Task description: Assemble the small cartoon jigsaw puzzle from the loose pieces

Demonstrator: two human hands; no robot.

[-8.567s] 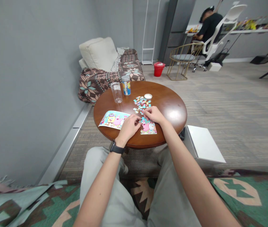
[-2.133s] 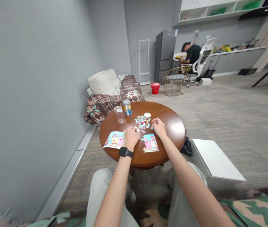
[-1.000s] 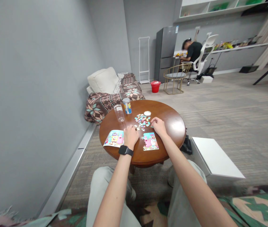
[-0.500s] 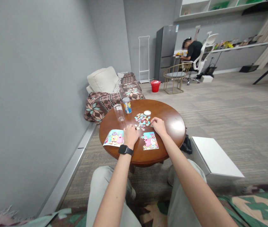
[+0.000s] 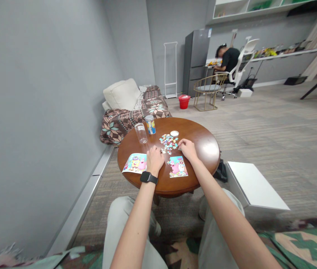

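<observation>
A partly joined jigsaw puzzle [image 5: 178,167] with pink and teal cartoon figures lies near the front of the round table. Behind it spreads a pile of loose puzzle pieces [image 5: 168,142]. My right hand [image 5: 187,149] is at the pile's right edge, fingers bent together around a small puzzle piece [image 5: 180,148], mostly hidden. My left hand [image 5: 155,158], with a black watch on the wrist, rests on the table left of the pile, its fingers loosely apart and nothing visible in them. Partly under or beside it lies a printed picture sheet [image 5: 134,163] with the same characters.
On the brown table [image 5: 200,130] stand a clear glass [image 5: 140,133] and a tin can [image 5: 150,125]; a round white lid [image 5: 174,133] lies behind the pile. A white box [image 5: 256,183] is to the right. Another person [image 5: 229,59] sits far back at a counter.
Almost nothing differs. The view shifts very slightly; both hands stay in the same places, with at most a small finger movement.
</observation>
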